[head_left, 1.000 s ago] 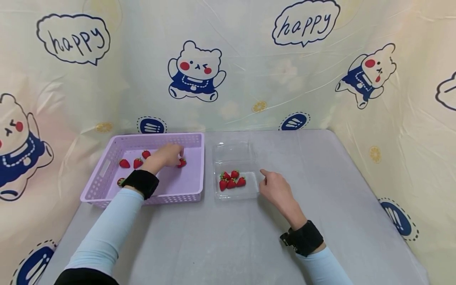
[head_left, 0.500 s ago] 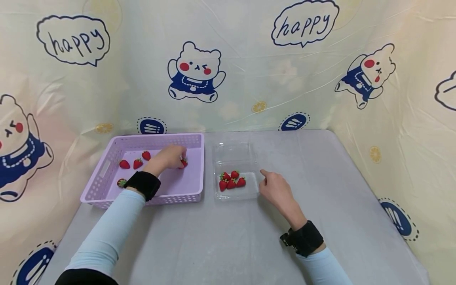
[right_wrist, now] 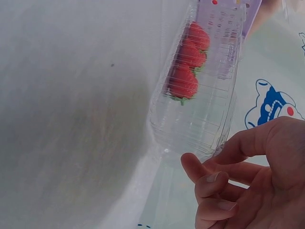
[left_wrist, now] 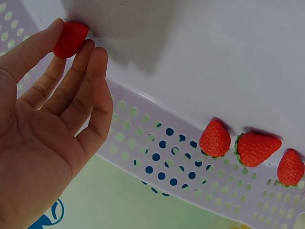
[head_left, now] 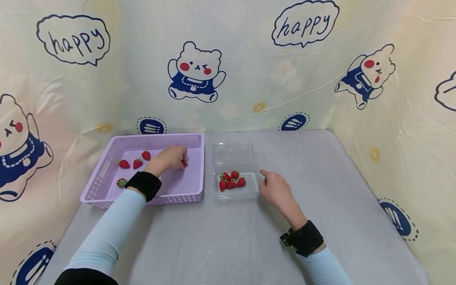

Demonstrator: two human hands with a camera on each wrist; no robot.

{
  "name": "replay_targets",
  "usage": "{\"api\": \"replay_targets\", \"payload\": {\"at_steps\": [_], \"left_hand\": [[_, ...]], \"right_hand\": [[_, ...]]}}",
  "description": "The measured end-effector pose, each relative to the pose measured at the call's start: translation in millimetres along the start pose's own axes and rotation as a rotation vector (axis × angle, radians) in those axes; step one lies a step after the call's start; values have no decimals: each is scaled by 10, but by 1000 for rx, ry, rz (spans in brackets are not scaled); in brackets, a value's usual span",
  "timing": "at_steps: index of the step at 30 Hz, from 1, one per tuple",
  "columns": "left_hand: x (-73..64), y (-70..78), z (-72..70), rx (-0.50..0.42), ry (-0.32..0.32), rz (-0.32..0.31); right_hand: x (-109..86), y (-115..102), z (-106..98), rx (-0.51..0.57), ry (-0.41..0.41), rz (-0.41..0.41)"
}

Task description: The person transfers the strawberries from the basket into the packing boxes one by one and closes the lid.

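With thumb and fingertips my left hand (head_left: 169, 158) pinches a red strawberry (left_wrist: 71, 40), low over the floor of the purple basket (head_left: 185, 182). In the head view that berry is mostly hidden by the fingers. Several other strawberries (head_left: 137, 163) lie to the left inside the same basket. A clear plastic box (head_left: 253, 188), its lid folded back, stands right of the basket with several strawberries (head_left: 231, 183) in it. At the box's right side, my right hand (head_left: 276, 189) holds the rim between thumb and index finger, its other fingers curled.
A grey cloth covers the table (head_left: 221, 245). The perforated walls of the basket surround the left hand. Behind and beside the table hangs a printed curtain (head_left: 246, 67) with bears and lettering.
The left hand has shifted slightly to the right within the basket, and the strawberry at its fingertips has moved with it. The right hand and the clear box have stayed put.
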State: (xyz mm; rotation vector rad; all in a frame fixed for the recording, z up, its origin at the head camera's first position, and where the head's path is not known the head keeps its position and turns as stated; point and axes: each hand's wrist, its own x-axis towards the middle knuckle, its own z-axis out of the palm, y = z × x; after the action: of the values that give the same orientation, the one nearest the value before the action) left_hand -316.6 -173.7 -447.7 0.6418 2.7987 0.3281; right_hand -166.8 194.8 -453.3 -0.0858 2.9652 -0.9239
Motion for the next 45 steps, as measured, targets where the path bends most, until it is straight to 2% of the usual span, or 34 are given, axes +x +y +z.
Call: {"api": "replay_targets", "payload": {"at_steps": [19,45], "left_hand": [[-2,45,-12,-32,-32,-15],[-153,372,-215,-4,5,3]], "right_hand": [[0,10,-1,-2,0,-10],[-8,-9,-1,3,4,5]]}}
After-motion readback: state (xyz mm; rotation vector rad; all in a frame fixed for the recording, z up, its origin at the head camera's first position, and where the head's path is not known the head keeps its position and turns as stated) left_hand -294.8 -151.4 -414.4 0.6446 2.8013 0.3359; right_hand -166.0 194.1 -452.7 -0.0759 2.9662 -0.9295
